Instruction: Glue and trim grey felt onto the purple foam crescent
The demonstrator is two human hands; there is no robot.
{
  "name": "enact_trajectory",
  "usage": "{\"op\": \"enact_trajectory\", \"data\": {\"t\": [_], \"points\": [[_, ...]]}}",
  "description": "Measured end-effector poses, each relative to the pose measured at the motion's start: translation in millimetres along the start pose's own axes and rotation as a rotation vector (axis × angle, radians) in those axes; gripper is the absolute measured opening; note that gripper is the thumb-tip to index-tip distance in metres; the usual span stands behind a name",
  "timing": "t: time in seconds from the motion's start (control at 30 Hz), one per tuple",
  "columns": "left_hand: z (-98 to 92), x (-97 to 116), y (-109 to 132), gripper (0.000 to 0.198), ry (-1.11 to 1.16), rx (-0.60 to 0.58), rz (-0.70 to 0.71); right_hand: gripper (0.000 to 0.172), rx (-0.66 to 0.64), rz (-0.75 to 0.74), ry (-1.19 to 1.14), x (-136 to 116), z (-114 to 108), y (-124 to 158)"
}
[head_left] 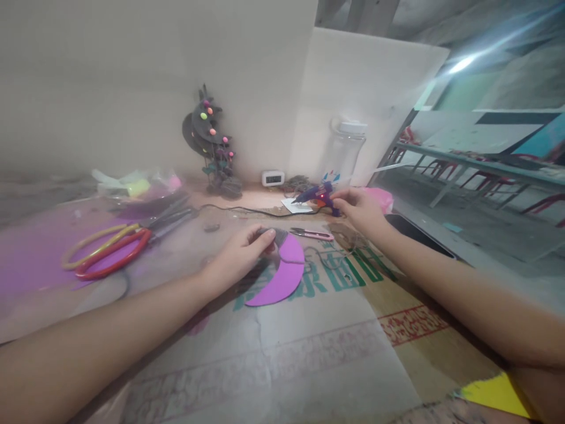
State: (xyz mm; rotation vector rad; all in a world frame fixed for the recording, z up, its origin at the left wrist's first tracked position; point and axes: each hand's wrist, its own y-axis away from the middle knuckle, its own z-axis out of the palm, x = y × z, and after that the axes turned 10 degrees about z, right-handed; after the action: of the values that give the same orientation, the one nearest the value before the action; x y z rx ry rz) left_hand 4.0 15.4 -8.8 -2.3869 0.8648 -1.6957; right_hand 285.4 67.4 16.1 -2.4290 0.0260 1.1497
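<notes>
My left hand (241,250) pinches the upper end of a purple foam crescent (286,277). Grey cord is wound around that end, and a strand crosses the crescent's middle. At the back right, my right hand (362,213) has its fingers closed at the handle of a blue glue gun (321,192) with a small red light. The gun's nozzle points left over a white card (295,205). Thread snips (312,234) with a pink handle lie between my hands. Loose grey cord (353,238) sits below my right hand.
Large scissors (112,250) with red and yellow handles lie at left, near a clear plastic bag (141,187). Along the wall stand a decorated dark crescent (209,141), a small digital clock (272,178) and a clear bottle (346,150). A phone (417,234) lies at right.
</notes>
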Motion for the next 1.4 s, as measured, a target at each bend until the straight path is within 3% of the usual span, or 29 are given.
{"op": "enact_trajectory", "data": {"t": [0.13,0.27,0.57,0.67,0.8,0.93,1.17,1.4], "points": [[0.3,0.9,0.2,0.028,-0.009,0.001,-0.003,0.01,0.058,0.035,0.084,16.2,-5.6,-13.0],[0.0,0.6,0.8,0.03,-0.032,-0.004,-0.012,0.014,0.049,0.026,0.146,24.4,-5.8,-14.9],[0.2,1.9,0.8,0.031,-0.056,-0.014,-0.012,0.03,0.103,-0.029,0.162,58.0,6.6,-26.5],[0.7,1.4,1.0,0.031,-0.057,-0.017,-0.014,0.045,0.047,-0.056,0.152,64.5,10.9,-28.6],[-0.1,1.4,1.0,0.032,-0.071,-0.026,-0.003,0.059,-0.061,-0.092,0.169,64.5,13.1,-27.5],[-0.5,1.6,0.6,0.032,-0.077,-0.035,-0.01,0.054,-0.068,-0.091,0.188,62.0,13.7,-27.0],[-0.3,-0.1,1.9,0.033,-0.061,-0.043,-0.028,0.047,0.024,-0.087,0.193,54.3,11.2,-22.6],[-0.6,-1.0,1.3,0.033,-0.059,-0.033,-0.049,0.039,0.144,0.031,0.138,39.4,4.0,-14.4]]}}
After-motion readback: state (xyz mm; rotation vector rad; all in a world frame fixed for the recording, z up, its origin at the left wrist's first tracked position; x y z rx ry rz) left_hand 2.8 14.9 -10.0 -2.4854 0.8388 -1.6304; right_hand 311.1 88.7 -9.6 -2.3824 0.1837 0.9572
